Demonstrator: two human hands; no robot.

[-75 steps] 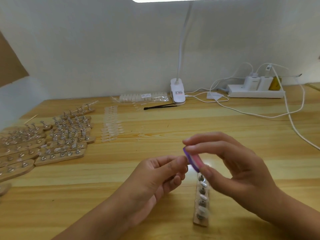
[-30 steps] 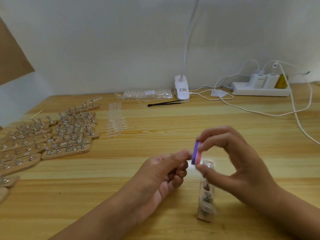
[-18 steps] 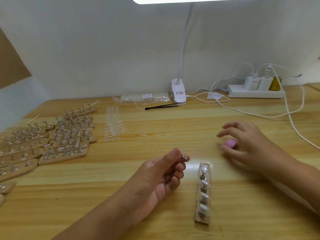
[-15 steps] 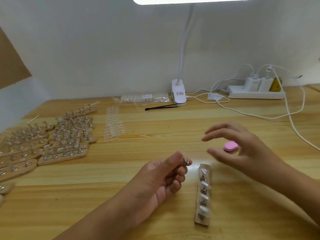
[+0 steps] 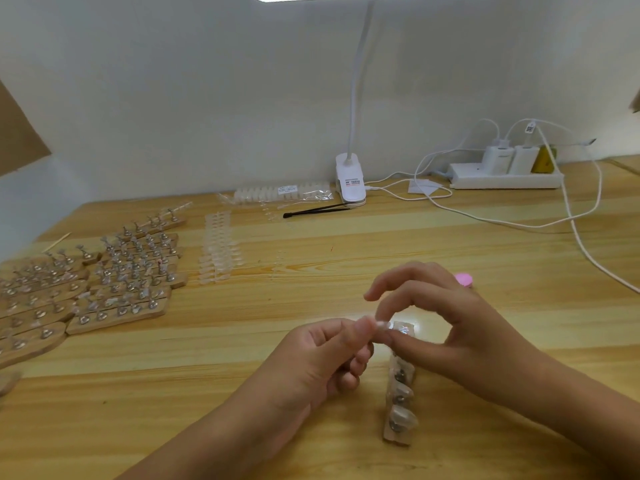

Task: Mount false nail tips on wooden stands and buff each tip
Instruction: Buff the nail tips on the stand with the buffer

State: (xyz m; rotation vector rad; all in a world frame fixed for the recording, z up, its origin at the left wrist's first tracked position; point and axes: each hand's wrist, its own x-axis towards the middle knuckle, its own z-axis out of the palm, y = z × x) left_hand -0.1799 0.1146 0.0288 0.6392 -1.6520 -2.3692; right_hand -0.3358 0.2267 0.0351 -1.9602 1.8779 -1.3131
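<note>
My left hand point(image 5: 322, 365) pinches a small metal nail holder with a clear false nail tip point(image 5: 380, 326) on its end. The thumb and forefinger of my right hand point(image 5: 446, 327) pinch that same tip from the right. Just below the hands a wooden stand point(image 5: 398, 407) lies on the table, with several holders and clear tips in a row. The pink buffer block point(image 5: 464, 280) lies on the table behind my right hand, partly hidden by it.
Many wooden stands with holders point(image 5: 104, 282) crowd the table's left side. Rows of loose clear tips point(image 5: 218, 251) lie beside them. At the back stand a clip lamp point(image 5: 350, 178), black tweezers point(image 5: 315, 210), a bag of tips point(image 5: 280, 194) and a power strip point(image 5: 505, 174) with trailing cables.
My right hand buffed the tip with the pink block, set the block down at the right, then came back and took hold of the tip in my left hand.
</note>
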